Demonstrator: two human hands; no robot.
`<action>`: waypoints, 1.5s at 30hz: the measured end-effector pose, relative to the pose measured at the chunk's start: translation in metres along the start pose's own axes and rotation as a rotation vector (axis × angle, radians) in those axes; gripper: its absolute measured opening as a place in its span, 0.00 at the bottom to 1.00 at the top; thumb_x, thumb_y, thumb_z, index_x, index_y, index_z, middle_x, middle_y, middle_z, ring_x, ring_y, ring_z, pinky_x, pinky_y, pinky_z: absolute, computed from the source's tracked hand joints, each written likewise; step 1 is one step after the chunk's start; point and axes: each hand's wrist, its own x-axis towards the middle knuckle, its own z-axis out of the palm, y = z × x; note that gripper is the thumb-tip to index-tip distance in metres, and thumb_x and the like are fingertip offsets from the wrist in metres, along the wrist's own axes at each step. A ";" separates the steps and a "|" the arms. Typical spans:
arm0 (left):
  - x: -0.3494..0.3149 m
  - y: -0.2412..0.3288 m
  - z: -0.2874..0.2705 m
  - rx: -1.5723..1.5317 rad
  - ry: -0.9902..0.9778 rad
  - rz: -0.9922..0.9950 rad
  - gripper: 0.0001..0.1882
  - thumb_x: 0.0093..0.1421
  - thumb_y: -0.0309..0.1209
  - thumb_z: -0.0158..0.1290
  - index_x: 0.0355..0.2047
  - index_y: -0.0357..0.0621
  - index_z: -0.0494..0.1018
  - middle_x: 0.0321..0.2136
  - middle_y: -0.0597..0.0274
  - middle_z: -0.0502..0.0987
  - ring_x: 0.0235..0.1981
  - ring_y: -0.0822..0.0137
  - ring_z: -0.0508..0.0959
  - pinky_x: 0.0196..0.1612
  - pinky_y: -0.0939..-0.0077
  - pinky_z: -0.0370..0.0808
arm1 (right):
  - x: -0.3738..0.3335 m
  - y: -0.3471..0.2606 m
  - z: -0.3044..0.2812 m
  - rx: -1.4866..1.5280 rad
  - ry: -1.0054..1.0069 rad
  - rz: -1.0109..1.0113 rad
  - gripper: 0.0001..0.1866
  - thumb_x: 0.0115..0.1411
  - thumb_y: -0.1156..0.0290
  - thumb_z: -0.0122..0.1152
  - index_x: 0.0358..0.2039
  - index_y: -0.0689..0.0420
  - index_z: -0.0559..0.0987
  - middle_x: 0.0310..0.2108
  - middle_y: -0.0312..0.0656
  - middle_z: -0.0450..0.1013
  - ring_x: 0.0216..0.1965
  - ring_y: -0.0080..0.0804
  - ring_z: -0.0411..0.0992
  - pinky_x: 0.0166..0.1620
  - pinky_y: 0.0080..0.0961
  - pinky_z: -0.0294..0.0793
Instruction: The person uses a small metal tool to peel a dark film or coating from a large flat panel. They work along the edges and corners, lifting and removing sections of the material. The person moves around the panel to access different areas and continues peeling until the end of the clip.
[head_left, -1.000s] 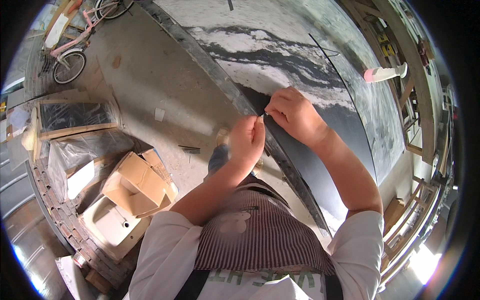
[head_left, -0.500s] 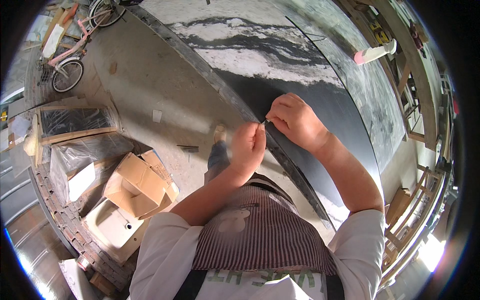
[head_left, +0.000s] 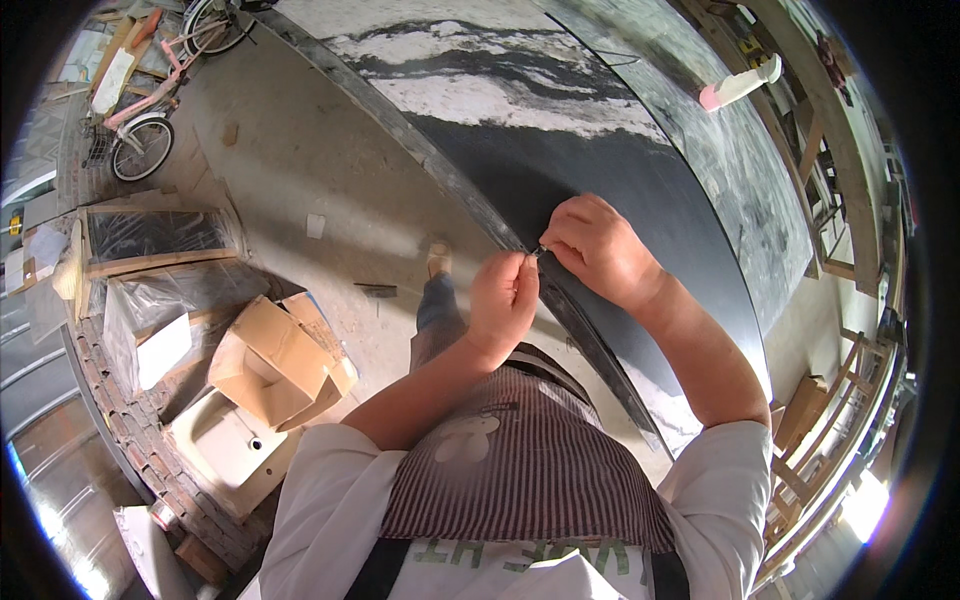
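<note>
A black and white patterned slab (head_left: 600,220) lies in front of me, its thick edge running diagonally from the upper left to the lower right. Over that edge my two hands meet. My left hand (head_left: 503,300) is closed in a pinch at the slab's border. Opposite it, my right hand (head_left: 603,250) is closed too, thumb and finger pressed together above the dark part of the slab. Between the fingertips shows a small dark, partly shiny piece (head_left: 538,251), too small to name. Both hands grip it.
A pink and white spray bottle (head_left: 740,84) lies on the grey-green slab (head_left: 740,190) beyond. On the left are an open cardboard box (head_left: 270,360), a pale sink (head_left: 215,452) and a pink bicycle (head_left: 150,100). Wooden racks (head_left: 840,150) line the right.
Both hands have shifted slightly to the right and down in the picture, still meeting at the small piece. The view has tilted a little.
</note>
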 end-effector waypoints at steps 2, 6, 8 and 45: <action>-0.007 0.002 0.003 -0.004 -0.003 -0.007 0.10 0.64 0.26 0.53 0.25 0.38 0.68 0.21 0.50 0.69 0.23 0.50 0.70 0.28 0.58 0.67 | -0.008 -0.002 -0.002 0.006 -0.006 0.006 0.05 0.50 0.78 0.64 0.30 0.58 0.81 0.33 0.41 0.75 0.39 0.44 0.73 0.45 0.38 0.75; -0.019 0.005 0.010 0.004 -0.029 -0.019 0.10 0.65 0.26 0.52 0.26 0.37 0.68 0.22 0.50 0.70 0.24 0.48 0.71 0.28 0.57 0.67 | -0.023 -0.005 -0.006 0.011 -0.013 0.024 0.05 0.50 0.78 0.65 0.30 0.58 0.81 0.33 0.41 0.75 0.40 0.44 0.73 0.46 0.37 0.75; -0.024 0.007 0.012 0.004 -0.045 -0.024 0.10 0.65 0.26 0.52 0.26 0.37 0.68 0.22 0.49 0.70 0.24 0.47 0.71 0.28 0.57 0.67 | -0.029 -0.006 -0.007 0.016 -0.012 0.029 0.06 0.50 0.78 0.65 0.31 0.58 0.81 0.33 0.41 0.75 0.40 0.44 0.73 0.46 0.37 0.75; -0.096 0.031 0.048 0.057 -0.169 0.062 0.12 0.64 0.27 0.53 0.24 0.37 0.67 0.20 0.48 0.70 0.24 0.44 0.70 0.28 0.53 0.66 | -0.124 -0.022 -0.030 0.036 -0.013 0.007 0.07 0.51 0.79 0.67 0.32 0.59 0.82 0.36 0.42 0.75 0.40 0.43 0.73 0.44 0.36 0.75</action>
